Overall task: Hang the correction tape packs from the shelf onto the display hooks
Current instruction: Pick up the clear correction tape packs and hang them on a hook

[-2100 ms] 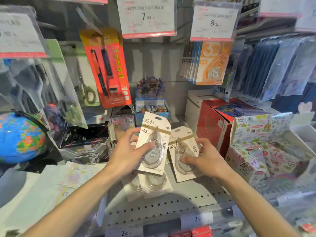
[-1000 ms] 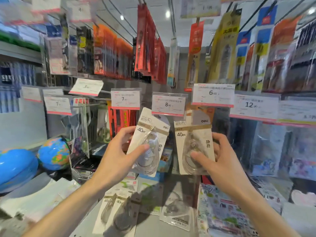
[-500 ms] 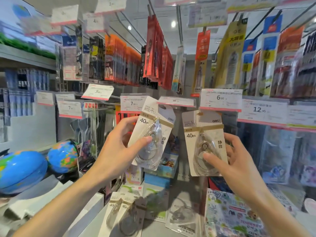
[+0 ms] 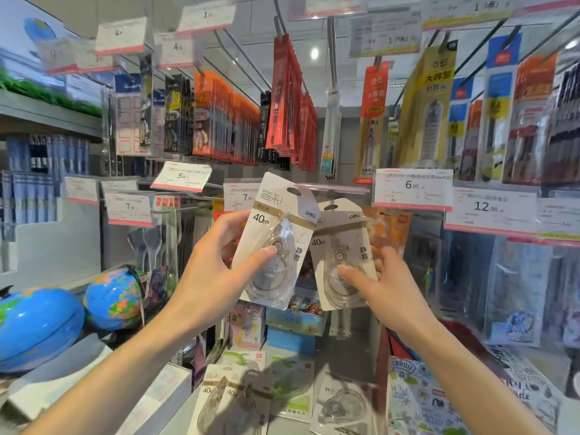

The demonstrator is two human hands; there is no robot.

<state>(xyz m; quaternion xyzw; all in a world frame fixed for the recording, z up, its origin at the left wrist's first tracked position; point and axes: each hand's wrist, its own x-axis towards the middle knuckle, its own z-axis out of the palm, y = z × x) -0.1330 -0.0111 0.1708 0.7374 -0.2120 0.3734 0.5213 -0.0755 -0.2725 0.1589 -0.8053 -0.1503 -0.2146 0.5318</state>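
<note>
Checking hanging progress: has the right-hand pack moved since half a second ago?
Yes. The right hand has carried its pack left, away from the 6.00 price tag, so it now tucks behind the left hand's pack.

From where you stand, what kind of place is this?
Most likely a stationery shop aisle: price tags clipped to display hooks, rows of hanging pen packs, and globes on a shelf beside the correction tape packs.

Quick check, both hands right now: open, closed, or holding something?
Left hand: grips a correction tape pack, raised.
Right hand: grips a second correction tape pack, raised beside it.
</note>
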